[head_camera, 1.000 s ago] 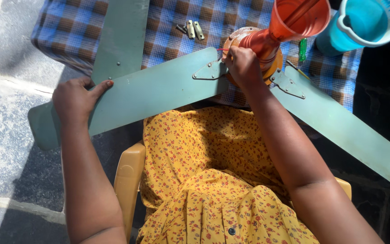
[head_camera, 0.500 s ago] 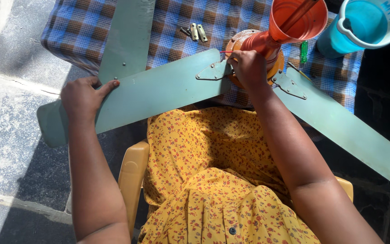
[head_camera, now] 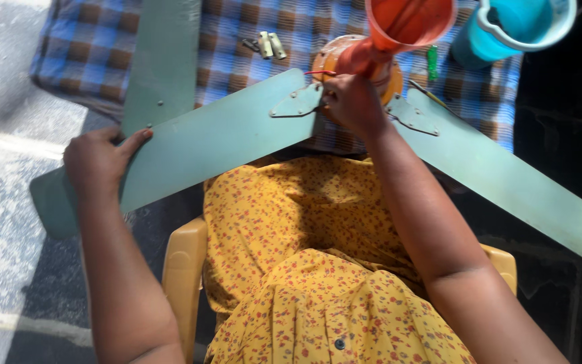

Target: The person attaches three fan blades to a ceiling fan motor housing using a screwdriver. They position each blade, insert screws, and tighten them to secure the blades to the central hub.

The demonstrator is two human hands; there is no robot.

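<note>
My left hand [head_camera: 99, 162] grips the outer edge of the green fan blade [head_camera: 197, 145], which lies across my lap toward 9 o'clock. My right hand [head_camera: 351, 101] is closed on the fan hub [head_camera: 335, 57] at 12 o'clock (fingers hidden). Another blade [head_camera: 506, 175] runs toward 4 o'clock, with open floor [head_camera: 8, 222] beyond my left hand.

The right hand [head_camera: 355, 101] hides the middle of the round orange fan motor [head_camera: 392, 74]; the top edge cuts the orange plastic jug [head_camera: 409, 23] and the upright green metal blade [head_camera: 166, 61]
</note>
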